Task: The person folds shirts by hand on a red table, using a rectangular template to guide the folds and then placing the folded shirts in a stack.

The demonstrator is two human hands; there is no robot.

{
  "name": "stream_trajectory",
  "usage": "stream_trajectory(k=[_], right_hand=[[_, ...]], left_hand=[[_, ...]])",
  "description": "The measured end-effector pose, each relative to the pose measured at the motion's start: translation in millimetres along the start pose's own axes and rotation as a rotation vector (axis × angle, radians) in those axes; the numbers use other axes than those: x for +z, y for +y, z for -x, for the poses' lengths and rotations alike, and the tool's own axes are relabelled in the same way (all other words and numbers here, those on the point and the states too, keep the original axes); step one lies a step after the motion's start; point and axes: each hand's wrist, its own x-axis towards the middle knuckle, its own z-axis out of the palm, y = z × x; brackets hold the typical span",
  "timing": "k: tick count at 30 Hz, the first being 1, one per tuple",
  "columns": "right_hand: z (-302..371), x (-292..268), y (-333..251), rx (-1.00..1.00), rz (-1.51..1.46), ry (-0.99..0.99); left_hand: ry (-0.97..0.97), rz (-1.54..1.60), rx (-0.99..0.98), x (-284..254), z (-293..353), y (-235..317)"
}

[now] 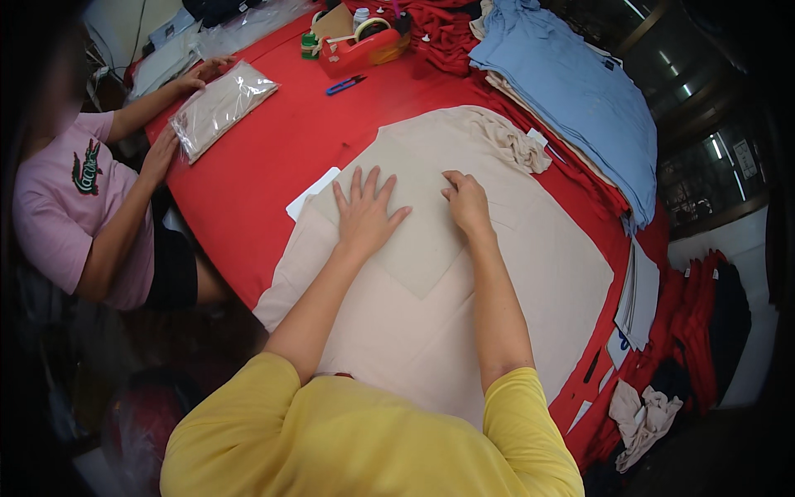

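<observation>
A beige shirt lies spread flat on the red table, with one sleeve folded over its middle. My left hand rests flat on the folded part, fingers spread. My right hand presses the cloth just to the right of it, fingers curled down onto the fabric. Neither hand holds anything. A white card pokes out from under the shirt's left edge.
A person in a pink shirt sits at the left, both hands on a clear bag with a folded beige garment. A red tape dispenser and blue snips lie at the back. Stacks of blue shirts fill the right.
</observation>
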Motion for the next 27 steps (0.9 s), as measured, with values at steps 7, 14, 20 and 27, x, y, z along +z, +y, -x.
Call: stream_trajectory(k=[7,14,20,27], right_hand=[[1.8,-10.1,2.0,-0.026,-0.024,-0.008],[29.1,-44.0,-10.9,0.180,0.178,-0.080],[42.6,-58.3,26.8,0.142,0.029,0.055],[84.5,-79.8,30.8,0.214,0.120,0.018]], left_hand=[[0.008,-0.026,-0.003,3.4,-1.1,2.3],[0.019,-0.062,-0.014,3.9,0.8,1.3],[-0.009,-0.070,-0.020,2.3,-1.7,5.1],[0.001,-0.106,-0.012,3.7,1.5,3.2]])
